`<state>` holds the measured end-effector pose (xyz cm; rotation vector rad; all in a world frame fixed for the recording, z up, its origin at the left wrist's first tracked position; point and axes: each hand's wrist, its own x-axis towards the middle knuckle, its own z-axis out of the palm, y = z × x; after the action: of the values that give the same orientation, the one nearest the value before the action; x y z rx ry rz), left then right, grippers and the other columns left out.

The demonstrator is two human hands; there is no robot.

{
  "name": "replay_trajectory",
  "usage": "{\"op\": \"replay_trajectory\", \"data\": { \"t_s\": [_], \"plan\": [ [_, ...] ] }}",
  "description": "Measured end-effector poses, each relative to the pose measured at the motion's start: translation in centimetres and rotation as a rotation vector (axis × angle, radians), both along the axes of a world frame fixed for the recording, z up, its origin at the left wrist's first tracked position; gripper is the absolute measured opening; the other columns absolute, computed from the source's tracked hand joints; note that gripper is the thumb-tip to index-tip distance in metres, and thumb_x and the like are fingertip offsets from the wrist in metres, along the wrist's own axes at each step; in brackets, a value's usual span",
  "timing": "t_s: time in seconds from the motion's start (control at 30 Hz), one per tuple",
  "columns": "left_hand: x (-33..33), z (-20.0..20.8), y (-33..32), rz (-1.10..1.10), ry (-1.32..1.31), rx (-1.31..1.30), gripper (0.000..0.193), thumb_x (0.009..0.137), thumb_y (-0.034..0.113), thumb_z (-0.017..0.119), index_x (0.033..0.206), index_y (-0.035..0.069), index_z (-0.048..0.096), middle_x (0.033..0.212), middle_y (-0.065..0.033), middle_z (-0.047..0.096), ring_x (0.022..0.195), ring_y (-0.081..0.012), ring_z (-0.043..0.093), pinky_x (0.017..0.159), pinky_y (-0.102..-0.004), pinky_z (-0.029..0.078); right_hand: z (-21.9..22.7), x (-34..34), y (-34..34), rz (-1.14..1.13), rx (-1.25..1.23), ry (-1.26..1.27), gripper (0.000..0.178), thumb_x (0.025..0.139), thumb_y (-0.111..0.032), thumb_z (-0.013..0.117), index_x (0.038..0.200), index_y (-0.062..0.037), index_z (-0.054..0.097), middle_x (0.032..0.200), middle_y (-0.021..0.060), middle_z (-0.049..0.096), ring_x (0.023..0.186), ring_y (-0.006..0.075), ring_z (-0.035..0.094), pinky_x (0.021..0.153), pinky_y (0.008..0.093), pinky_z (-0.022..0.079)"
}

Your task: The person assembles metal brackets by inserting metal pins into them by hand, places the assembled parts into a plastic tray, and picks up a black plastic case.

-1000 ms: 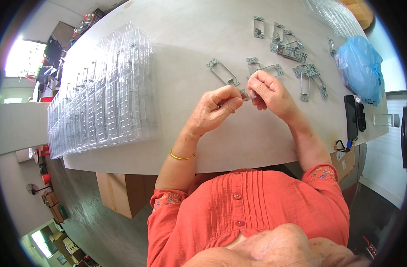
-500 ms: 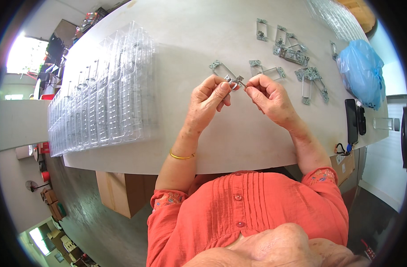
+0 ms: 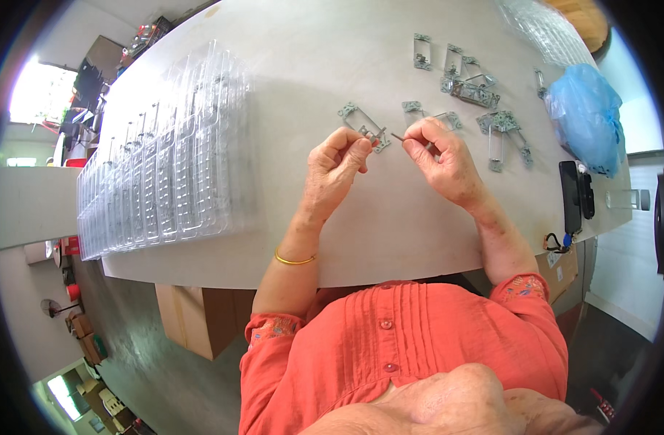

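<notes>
Pinched between the thumb and fingers of my left hand point(image 3: 332, 174) is a small metal part point(image 3: 376, 135); its exact shape is hard to make out. My right hand point(image 3: 446, 161) grips a thin metal pin point(image 3: 397, 136), whose tip points toward that part with a small gap between them. Just past my left fingertips lies a metal bracket frame point(image 3: 363, 114) with plates at its ends, partly covered by the fingers. Beyond my right hand another bracket frame point(image 3: 413, 106) shows, also partly hidden.
Several more bracket frames point(image 3: 496, 122) lie at the right and far right. Stacked clear plastic trays point(image 3: 165, 167) fill the table's left. A blue plastic bag point(image 3: 586, 119), a black phone point(image 3: 570, 190) and clear plastic packaging point(image 3: 546, 32) lie along the right side.
My hands have drawn slightly apart, so the pin and the small metal part, close together before, now show a gap. The view has shifted a little.
</notes>
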<state>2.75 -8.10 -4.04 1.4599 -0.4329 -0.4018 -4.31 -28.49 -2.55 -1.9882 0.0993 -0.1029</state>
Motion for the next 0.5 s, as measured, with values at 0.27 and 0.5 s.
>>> {"op": "replay_trajectory", "data": {
  "t_s": [0.27,0.5],
  "plan": [
    [0.0,0.2,0.2,-0.188,0.147,0.054,0.026,0.102,0.028,0.061,0.099,0.002,0.063,0.081,-0.0043,0.066,0.065,-0.0080,0.058,0.055,-0.0214,0.043,-0.8,0.1,0.5,0.175,0.013,-0.404,0.006,0.095,0.000,0.064,0.100,-0.0034,0.064,0.112,0.0073,0.065,0.086,0.0138,0.064,0.073,0.0281,0.053],
    [0.4,0.2,0.5,-0.331,0.296,-0.426,0.046,0.098,0.023,0.065,0.135,0.003,0.047,0.115,-0.0181,0.067,0.084,-0.0197,0.069,0.064,-0.0293,0.054,0.2,0.0,0.1,-0.044,0.503,-0.117,0.008,0.100,-0.008,0.060,0.101,-0.0009,0.064,0.094,0.0048,0.066,0.081,0.0108,0.065,0.071,0.0264,0.057]
  ]
}}
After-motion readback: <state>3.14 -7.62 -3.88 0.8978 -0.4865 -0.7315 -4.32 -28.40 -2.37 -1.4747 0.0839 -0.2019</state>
